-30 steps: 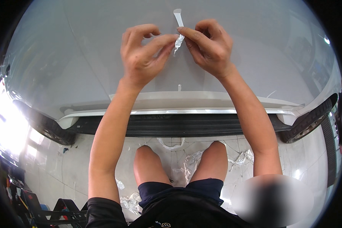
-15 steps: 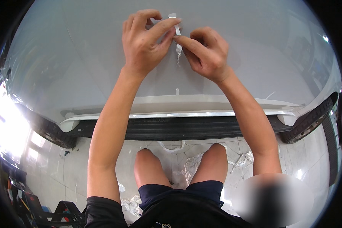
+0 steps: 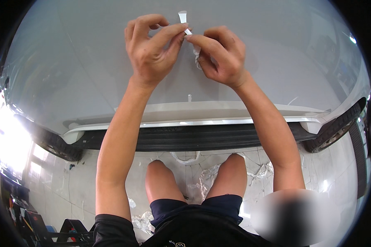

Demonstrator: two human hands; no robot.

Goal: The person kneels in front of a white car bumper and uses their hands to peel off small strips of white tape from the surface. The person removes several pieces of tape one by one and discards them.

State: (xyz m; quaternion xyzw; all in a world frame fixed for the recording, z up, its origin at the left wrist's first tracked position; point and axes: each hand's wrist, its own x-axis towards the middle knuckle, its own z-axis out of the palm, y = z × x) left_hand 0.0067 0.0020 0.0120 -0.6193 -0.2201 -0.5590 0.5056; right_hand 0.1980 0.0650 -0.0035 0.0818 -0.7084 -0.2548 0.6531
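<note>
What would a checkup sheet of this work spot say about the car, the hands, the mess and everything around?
Surface: white car body panel, glossy.
Job's things: thin white strip, pinched at the panel.
Clutter: crumpled clear film scraps on the tiled floor.
Grippers: left hand and right hand, fingertips meeting on the strip.
Cables: nothing seen.
Surroundings: dark side step, tyres, bare knees.
</note>
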